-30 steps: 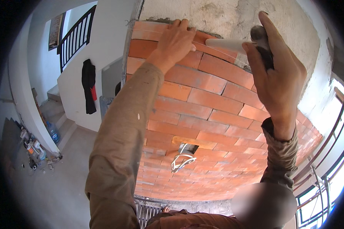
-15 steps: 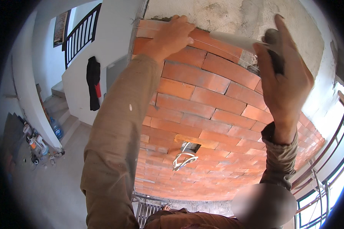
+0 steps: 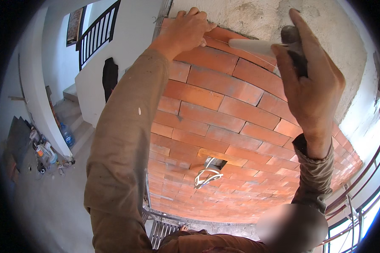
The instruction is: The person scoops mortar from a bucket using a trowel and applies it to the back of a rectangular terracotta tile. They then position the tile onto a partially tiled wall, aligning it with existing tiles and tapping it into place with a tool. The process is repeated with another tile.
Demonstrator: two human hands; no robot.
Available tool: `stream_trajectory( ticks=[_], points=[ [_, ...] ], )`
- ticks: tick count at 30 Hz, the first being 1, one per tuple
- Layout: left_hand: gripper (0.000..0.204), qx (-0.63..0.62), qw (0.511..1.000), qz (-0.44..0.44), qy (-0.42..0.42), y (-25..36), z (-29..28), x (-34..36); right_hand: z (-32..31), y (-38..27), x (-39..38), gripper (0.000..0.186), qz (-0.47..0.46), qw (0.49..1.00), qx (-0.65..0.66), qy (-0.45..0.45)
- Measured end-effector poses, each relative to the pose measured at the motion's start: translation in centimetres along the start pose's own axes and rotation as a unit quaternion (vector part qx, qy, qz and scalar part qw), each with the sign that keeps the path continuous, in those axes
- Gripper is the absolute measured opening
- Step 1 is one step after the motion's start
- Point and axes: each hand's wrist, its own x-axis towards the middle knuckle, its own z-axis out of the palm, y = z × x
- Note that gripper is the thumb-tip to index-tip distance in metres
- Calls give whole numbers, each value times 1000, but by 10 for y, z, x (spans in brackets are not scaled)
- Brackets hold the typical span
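A wall faced with red brick tiles [image 3: 217, 120] fills the middle of the view. Along its top course, my left hand [image 3: 185, 31] rests with fingers bent over the upper edge of a tile, pressing it. My right hand [image 3: 314, 80] grips the dark handle of a trowel [image 3: 251, 46], whose pale blade points left and lies over the top-course tile [image 3: 223, 37]. A thin white string [image 3: 257, 58] runs along the top course, partly hidden by the blade and my left hand. Rough grey plaster [image 3: 245, 17] shows above the tiles.
White cables [image 3: 209, 179] stick out of a box hole in the wall. Stairs with a black railing [image 3: 99, 33], a hanging dark garment [image 3: 109, 78], a water jug [image 3: 66, 135] and clutter [image 3: 44, 154] are at left. Metal rails [image 3: 350, 194] stand at lower right; a slatted bench [image 3: 162, 232] is below.
The view has shifted slightly. The trowel blade has come down and left, nearer my left hand, over the top-course tile. My left hand keeps its place on the tile's upper edge.
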Motion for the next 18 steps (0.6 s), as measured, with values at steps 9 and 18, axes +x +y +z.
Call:
stream_trajectory(
  ticks=[9,18],
  points=[
    [53,-4,999,-39,2,17,-13,-2,3,5,4,51,-57,998,4,19],
    [58,-40,999,11,23,-4,-2,-2,10,4,6,52,-44,998,32,20]
  ],
)
